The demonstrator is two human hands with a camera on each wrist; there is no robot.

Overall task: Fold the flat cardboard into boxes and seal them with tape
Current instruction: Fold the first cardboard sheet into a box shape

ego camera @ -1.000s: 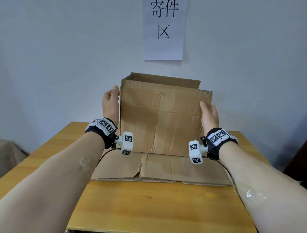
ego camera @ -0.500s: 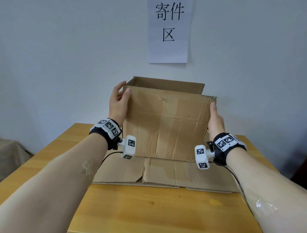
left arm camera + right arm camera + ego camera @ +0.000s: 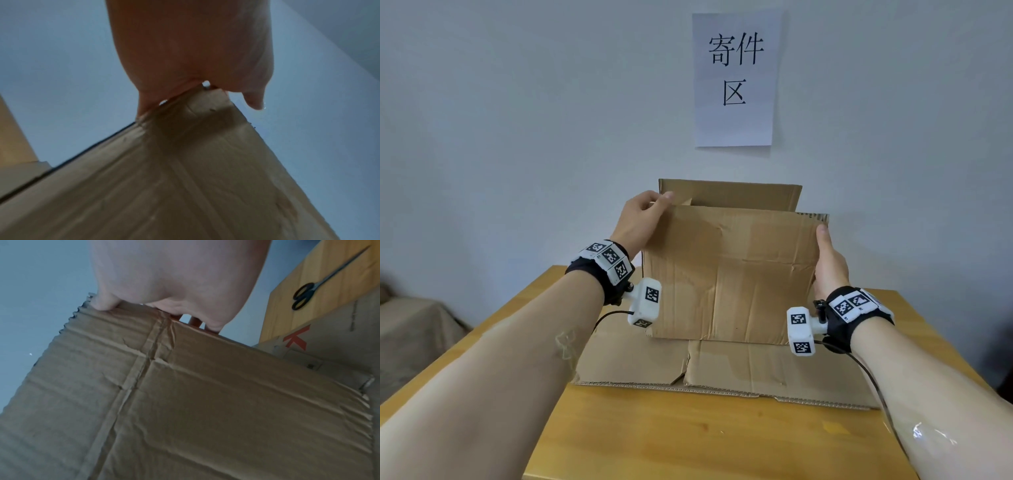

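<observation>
A brown cardboard box [image 3: 729,274] stands opened into a tube, held upright above the flat cardboard [image 3: 722,370] on the wooden table [image 3: 688,442]. My left hand [image 3: 643,219] grips the box's top left corner, thumb on the near panel [image 3: 185,170] and fingers over the edge. At the right edge my right hand [image 3: 828,263] holds the box, thumb on the near face [image 3: 185,394] and fingers behind. No tape shows in any view.
Black scissors [image 3: 320,283] lie on the table to the right of the box. A second flat cardboard with a red mark [image 3: 296,342] lies under the box. A paper sign [image 3: 734,78] hangs on the wall behind. A covered low object [image 3: 410,329] sits left of the table.
My left hand climbed from the box's left side to its top left corner. The right hand stayed on the right edge. The box is opened a little wider.
</observation>
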